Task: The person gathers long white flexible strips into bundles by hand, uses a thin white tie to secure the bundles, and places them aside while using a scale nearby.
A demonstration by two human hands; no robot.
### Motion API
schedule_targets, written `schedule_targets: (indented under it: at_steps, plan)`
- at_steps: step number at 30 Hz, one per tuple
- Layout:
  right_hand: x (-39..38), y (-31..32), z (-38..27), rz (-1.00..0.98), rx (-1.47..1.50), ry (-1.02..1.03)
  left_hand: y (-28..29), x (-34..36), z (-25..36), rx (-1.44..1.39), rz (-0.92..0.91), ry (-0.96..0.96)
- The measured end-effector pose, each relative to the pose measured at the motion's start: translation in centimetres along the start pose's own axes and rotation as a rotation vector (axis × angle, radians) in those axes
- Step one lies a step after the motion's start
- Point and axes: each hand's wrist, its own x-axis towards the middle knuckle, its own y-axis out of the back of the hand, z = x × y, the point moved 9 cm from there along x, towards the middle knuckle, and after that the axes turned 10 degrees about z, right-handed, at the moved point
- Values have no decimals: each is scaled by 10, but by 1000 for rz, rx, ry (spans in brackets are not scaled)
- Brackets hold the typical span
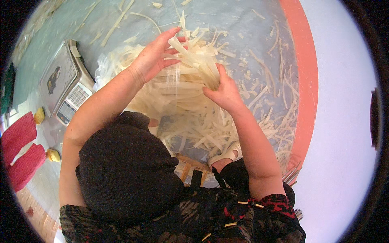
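My right hand (223, 90) is closed around a bunch of pale cream flat strips (202, 67), thumb on the near side. Just to the left, my left hand (160, 52) has its fingers spread beside the bunch's loose ends, and one strip end sticks up in front of them. Under both hands lies a large heap of the same strips (188, 101), some long and curled, others short. What the strips are made of cannot be told. Clear plastic (103, 67) shows at the heap's left edge.
At left stands a digital scale (60, 77) with a keypad. Beyond it are two red knitted pieces (20, 135) with yellow ends, like legs with shoes. Loose strips litter the blue-grey floor (231, 18). A red band (306, 77) borders it at right. My shoe (227, 156) rests by the heap.
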Motion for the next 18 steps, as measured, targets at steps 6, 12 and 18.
schedule_targets:
  at_steps: [6,12,18]
  plan:
    - [15,-34,-23,-37,29,72,5,-10,-29,21,46,109]
    - [20,-47,-22,-50,-198,71,31,7,5,-60,231,-104]
    - [26,-35,-29,67,32,140,1,-19,-31,40,59,-36]
